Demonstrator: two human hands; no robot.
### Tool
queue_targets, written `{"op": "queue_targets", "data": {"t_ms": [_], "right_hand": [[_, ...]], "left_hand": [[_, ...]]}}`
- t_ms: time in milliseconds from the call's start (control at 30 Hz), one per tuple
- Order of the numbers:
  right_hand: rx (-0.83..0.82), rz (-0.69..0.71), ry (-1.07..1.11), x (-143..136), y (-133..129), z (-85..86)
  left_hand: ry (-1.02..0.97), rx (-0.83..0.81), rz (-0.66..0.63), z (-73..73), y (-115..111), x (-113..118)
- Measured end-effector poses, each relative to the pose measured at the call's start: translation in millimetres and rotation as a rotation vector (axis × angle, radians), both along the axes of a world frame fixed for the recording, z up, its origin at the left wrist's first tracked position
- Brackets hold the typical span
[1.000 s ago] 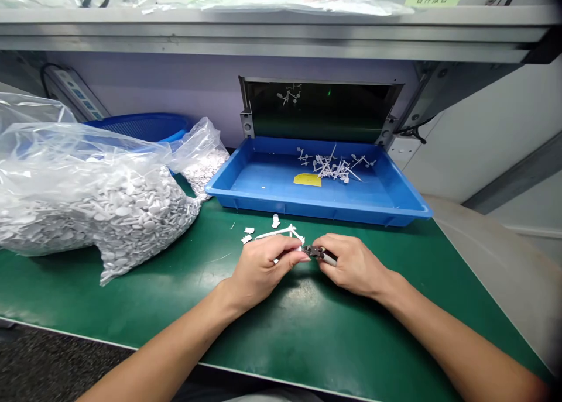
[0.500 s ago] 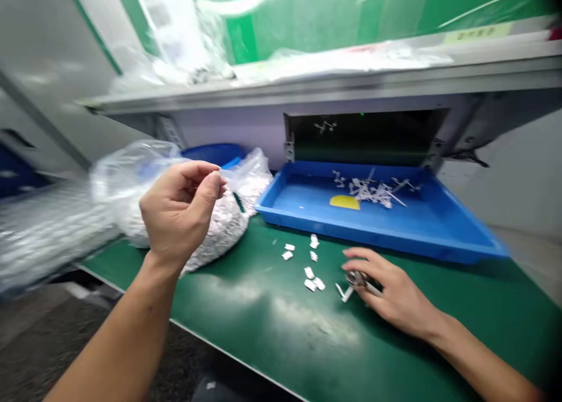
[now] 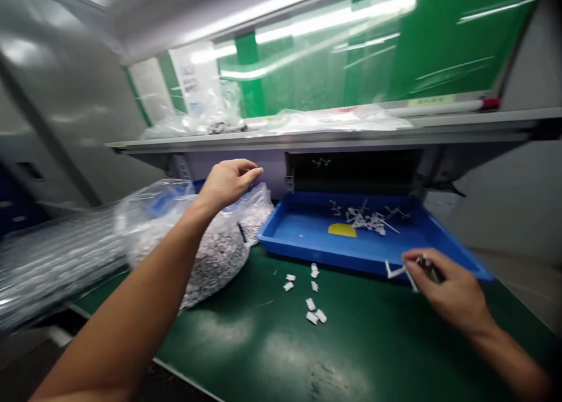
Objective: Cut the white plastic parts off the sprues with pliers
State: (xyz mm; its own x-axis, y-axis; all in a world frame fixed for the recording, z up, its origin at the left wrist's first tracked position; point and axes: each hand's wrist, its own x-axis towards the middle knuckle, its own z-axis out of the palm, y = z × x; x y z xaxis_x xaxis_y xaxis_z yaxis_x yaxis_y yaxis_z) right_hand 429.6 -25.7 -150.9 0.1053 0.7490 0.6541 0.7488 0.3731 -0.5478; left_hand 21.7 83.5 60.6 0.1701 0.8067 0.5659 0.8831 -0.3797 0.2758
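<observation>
My left hand (image 3: 230,182) is raised above the large clear plastic bag (image 3: 219,253), which is full of small white pieces. Its thumb and fingertips are pinched together; what they hold, if anything, is too small to make out. On the right, my right hand (image 3: 456,294) is over the front rim of the blue tray (image 3: 325,258). The fingers are closed round a small metal tool (image 3: 430,268), perhaps nippers, mostly hidden by the hand. A thin, angled white plastic sprue (image 3: 396,271) sticks out from the same fingers. Several small white plastic parts (image 3: 311,318) lie on the green table.
Inside the tray are a tangle of white sprues (image 3: 366,219) and a yellow piece (image 3: 342,230). A second bag of white pieces (image 3: 257,215) stands left of it. Overhead runs a shelf (image 3: 307,140) with clear plastic bags. Bubble-wrap-like plastic (image 3: 57,261) lies far left.
My right hand has moved right and towards the tray, carrying the tool and sprue. The left hand has reached farther forward and right, still pinched. The camera has tilted up.
</observation>
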Motion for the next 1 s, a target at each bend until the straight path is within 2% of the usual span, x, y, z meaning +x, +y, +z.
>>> {"op": "queue_targets", "data": {"t_ms": [67,100,167,200,267,367,433,467,567,667,733,800,900,1000], "right_hand": [[0.157,-0.236,-0.069,46.8,7.0,11.8],[0.181,-0.378,-0.103,71.8,8.3,15.3],[0.091,-0.650,-0.164,116.6,6.8,16.0],[0.018,-0.741,-0.191,133.2,5.1,13.7],[-0.083,-0.816,-0.220,149.5,3.6,6.4],[-0.019,-0.696,-0.224,132.8,10.2,-3.6],[0.100,-0.499,-0.269,103.8,17.2,-6.8],[0.168,-0.384,-0.313,87.0,19.9,-7.6],[0.299,-0.033,-0.430,36.6,21.2,-7.3],[0.327,0.204,-0.471,-1.7,16.2,-3.0],[0.329,0.280,-0.477,-15.1,14.9,0.4],[0.310,0.296,-0.464,-18.5,17.1,1.4],[0.227,0.281,-0.418,-12.1,24.0,-3.1],[0.157,0.267,-0.348,-4.6,28.2,-9.5]], "left_hand": [[0.027,-0.133,-0.128,-10.4,-5.7,17.7],[0.067,-0.201,-0.162,-17.2,-5.3,27.3],[0.169,-0.306,-0.206,-34.9,3.6,49.5],[0.220,-0.350,-0.218,-45.7,11.7,62.5],[0.315,-0.427,-0.228,-70.0,33.2,91.6],[0.404,-0.474,-0.197,-102.1,72.1,136.3],[0.411,-0.430,-0.153,-111.9,98.6,161.5],[0.404,-0.388,-0.119,-112.1,111.7,171.8],[0.351,-0.228,0.008,-96.0,152.1,192.4],[0.303,-0.121,0.114,-69.6,198.3,202.2],[0.291,-0.109,0.138,-56.1,233.0,207.5],[0.295,-0.139,0.121,-49.9,267.5,214.3],[0.297,-0.199,0.078,-52.9,306.9,225.3],[0.273,-0.222,0.058,-61.7,319.1,229.6]]}}
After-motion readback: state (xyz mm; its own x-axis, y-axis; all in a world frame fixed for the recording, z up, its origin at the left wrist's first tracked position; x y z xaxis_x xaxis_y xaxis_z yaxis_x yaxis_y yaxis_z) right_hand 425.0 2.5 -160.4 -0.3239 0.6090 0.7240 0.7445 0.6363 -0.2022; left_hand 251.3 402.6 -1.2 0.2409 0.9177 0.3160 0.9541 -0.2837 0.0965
